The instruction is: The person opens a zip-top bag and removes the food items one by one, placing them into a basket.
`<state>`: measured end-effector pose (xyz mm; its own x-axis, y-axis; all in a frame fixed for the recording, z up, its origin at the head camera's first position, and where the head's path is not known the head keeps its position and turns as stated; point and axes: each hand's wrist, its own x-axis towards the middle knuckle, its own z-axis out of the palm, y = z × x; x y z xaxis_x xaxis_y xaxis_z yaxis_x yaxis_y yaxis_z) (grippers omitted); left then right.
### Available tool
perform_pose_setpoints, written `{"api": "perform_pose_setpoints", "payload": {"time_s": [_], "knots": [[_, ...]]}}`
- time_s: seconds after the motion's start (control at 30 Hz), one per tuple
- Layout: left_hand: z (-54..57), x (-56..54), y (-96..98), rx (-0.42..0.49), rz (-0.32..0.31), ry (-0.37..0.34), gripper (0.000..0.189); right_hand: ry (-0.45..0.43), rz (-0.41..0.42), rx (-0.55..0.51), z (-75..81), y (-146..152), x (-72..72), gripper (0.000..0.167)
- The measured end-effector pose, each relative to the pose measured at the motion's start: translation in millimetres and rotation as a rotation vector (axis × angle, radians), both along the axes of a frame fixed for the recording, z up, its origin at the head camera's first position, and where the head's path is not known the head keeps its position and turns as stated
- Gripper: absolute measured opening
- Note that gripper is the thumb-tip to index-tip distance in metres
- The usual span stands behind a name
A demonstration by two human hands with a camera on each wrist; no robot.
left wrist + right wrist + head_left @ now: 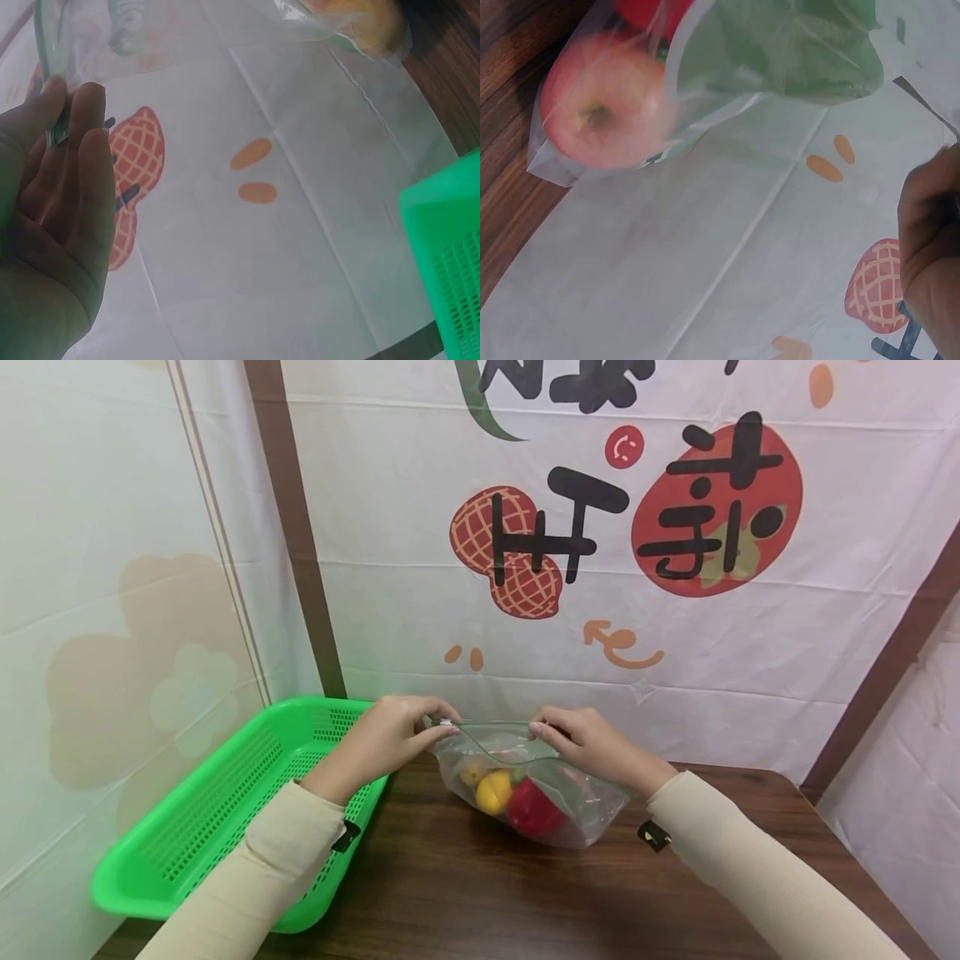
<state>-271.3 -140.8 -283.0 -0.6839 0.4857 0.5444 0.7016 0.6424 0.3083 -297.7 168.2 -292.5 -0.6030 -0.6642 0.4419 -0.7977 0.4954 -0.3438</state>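
Observation:
A clear zip bag (592, 828) stands on the table between both hands, its green-edged mouth gaping. Through the plastic show yellow round fruit (493, 792), a glossy red piece (534, 810) whose kind is unclear, and, in the right wrist view, a red apple (607, 109). My left hand (393, 735) pinches the left end of the mouth, at a small white slider (447, 722). The left wrist view shows that thumb and fingers on the green strip (46, 37). With curled fingers, my right hand (588, 742) pinches the mouth's edge farther right.
A green perforated plastic basket (127, 868) stands at the left, beneath the left forearm. Behind the brown wooden table (465, 902) hangs a white printed cloth (390, 618); another cloth wall (150, 485) rises on the left.

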Motion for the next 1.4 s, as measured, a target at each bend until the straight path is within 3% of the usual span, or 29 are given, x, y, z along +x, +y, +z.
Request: {"api": "perform_pose_setpoints", "payload": {"time_s": [0.17, 0.3, 0.43, 0.7, 0.9, 1.13, 1.4], "knots": [[-1.7, 1.2, 0.2, -0.008, 0.0, -0.014, 0.012, -0.051, -0.006, -0.012, -0.5, 1.9, -1.5, 0.011], [-2.6, 1.6, -0.2, -0.009, 0.002, -0.017, 0.013, -0.004, 0.001, 0.001, -1.4, 2.9, -3.8, 0.006], [-3.1, 2.3, -0.6, -0.008, 0.002, -0.008, 0.012, 0.05, 0.005, 0.042, -1.8, 5.5, -7.2, 0.017], [-4.6, 4.9, -0.1, -0.029, 0.014, -0.005, 0.011, 0.004, -0.066, 0.106, 1.9, 7.9, -10.4, 0.022], [-11.0, 3.3, -2.1, -0.063, 0.028, 0.013, 0.013, -0.118, -0.127, 0.079, 6.1, 7.8, -10.0, 0.018], [-13.4, 5.5, 0.8, -0.087, 0.019, 0.042, 0.015, -0.238, -0.167, 0.097, 4.7, 3.7, -11.1, 0.029], [-15.0, 7.0, 2.1, -0.072, 0.015, 0.003, 0.014, -0.598, -0.046, -0.054, 1.1, -0.8, -7.7, 0.033]]}}
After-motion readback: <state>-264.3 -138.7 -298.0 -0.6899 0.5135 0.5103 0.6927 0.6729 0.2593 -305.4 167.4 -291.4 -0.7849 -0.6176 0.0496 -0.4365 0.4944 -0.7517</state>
